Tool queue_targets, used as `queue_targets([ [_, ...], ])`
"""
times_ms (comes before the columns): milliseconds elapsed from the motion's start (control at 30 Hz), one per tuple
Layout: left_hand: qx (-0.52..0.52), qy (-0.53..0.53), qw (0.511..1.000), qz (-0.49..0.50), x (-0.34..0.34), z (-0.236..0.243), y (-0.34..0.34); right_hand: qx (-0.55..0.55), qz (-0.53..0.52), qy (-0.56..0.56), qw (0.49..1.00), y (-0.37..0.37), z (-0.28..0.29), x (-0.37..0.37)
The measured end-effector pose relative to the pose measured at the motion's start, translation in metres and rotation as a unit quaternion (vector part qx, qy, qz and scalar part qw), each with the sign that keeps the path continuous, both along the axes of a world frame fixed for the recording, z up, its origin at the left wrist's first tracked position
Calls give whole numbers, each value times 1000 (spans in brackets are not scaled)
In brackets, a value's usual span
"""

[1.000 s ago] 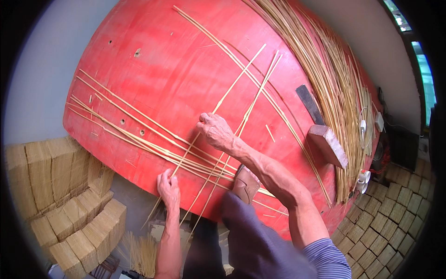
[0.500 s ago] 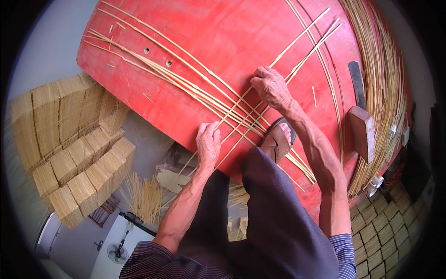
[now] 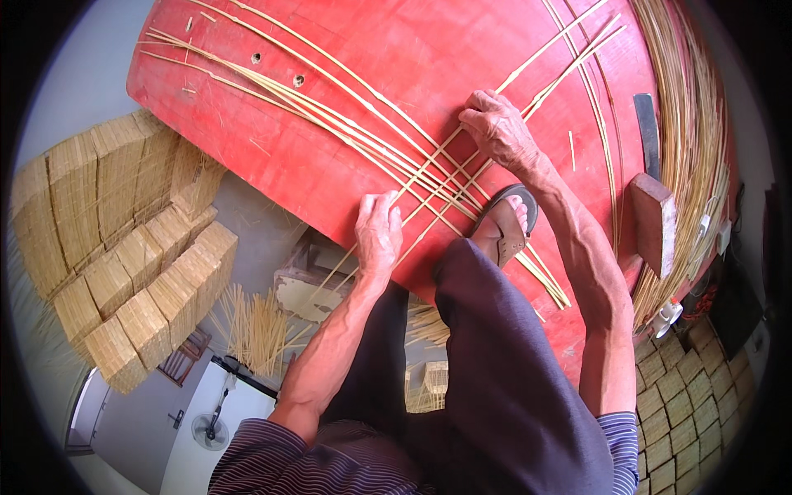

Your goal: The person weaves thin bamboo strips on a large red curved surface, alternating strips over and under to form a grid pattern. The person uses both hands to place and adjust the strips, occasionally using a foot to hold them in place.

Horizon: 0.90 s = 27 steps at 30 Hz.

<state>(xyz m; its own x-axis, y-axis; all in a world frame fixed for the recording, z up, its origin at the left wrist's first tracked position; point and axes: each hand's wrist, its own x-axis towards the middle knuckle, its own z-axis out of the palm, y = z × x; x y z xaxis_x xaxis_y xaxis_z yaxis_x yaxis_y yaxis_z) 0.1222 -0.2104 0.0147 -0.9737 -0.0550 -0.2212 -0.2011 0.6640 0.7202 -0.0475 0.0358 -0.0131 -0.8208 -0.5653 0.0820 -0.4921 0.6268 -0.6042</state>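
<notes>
Pale thin split-bamboo-like strips (image 3: pixel 351 142) lie crossed in a loose lattice on the red board (image 3: pixel 272 153). My left hand (image 3: pixel 379 235) is closed around a crosswise strip near the board's front edge, its fingers curled. Farther up that same strip (image 3: pixel 436 155), beyond the crossing, my right hand (image 3: pixel 500 132) pinches it with bent fingers. The strip runs between both hands over the lengthwise ones. My sandalled foot (image 3: pixel 505 231) presses on the lattice just right of the crossing. The fingertips of both hands are partly hidden.
At the right lie a dark flat blade (image 3: pixel 647 136), a reddish-brown block (image 3: pixel 653 224) and a long bundle of strips (image 3: pixel 689 148). Stacked tied bundles (image 3: pixel 124 247) stand at the left. Loose strips (image 3: pixel 254 330) and a worn stool (image 3: pixel 309 293) sit below the board.
The whole view has shifted, so the board and both hands appear slightly higher and farther right. Both hands keep their hold on the strip; the lattice looks much the same.
</notes>
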Motion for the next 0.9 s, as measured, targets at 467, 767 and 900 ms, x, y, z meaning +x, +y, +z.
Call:
queue_targets([
  [467,-15,-59,996,-61,10,7,-2,-16,-172,-198,965,15,15,66],
  [767,-7,-24,998,-57,24,-7,6,52,-151,-105,982,4,-2,77],
  [900,-16,-13,998,-64,23,-6,8,47,-154,-109,981,5,-3,77],
])
